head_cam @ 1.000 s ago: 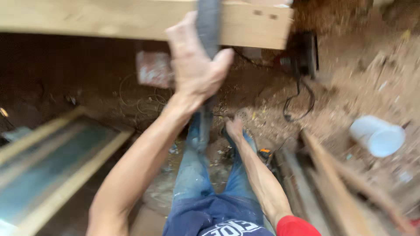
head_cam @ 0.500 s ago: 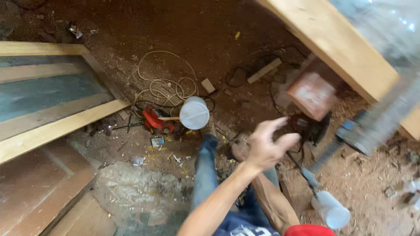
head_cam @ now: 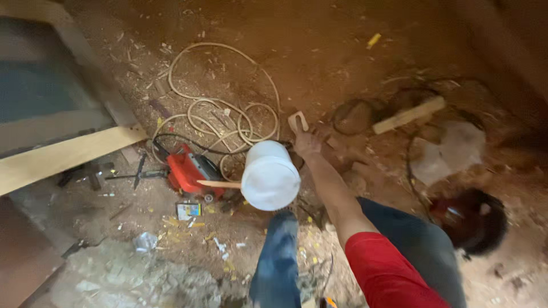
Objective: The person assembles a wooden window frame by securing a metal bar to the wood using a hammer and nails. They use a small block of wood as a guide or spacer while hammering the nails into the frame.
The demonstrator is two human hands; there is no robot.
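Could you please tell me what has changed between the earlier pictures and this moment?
The right hand has gone down from the raised wooden beam to the dirt floor and now touches a small wooden block beside the white bucket. The beam and the grey tool are gone from view, as is the left hand. The bucket, the coiled cord and the red power tool lie as before.

Red power tool, coiled hose

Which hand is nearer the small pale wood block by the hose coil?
Right. The right hand reaches down to the dirt floor and touches the small wood block, just beyond the white bucket. The left hand is not in view.
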